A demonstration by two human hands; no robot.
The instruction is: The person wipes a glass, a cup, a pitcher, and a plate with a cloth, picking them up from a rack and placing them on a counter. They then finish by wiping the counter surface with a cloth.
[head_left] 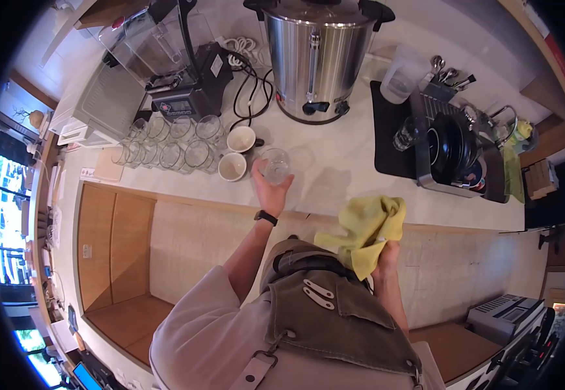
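Note:
My left hand (272, 190) is closed around a clear drinking glass (276, 164) at the counter's front part, thumb and fingers on either side of it. Just left of that glass are two white cups (233, 167), one behind the other. Further left, several clear glasses (172, 155) are grouped in rows. My right hand (387, 259) grips a yellow cloth (368, 227), which hangs bunched in front of the counter edge. Part of that hand is hidden by the cloth.
A large steel urn (318, 58) stands at the back, with a blender (188, 91) and black cables (256, 84) to its left. On the right are a dish rack (425, 162) with dark plates, a black mat (389, 143) and a translucent pitcher (402, 75).

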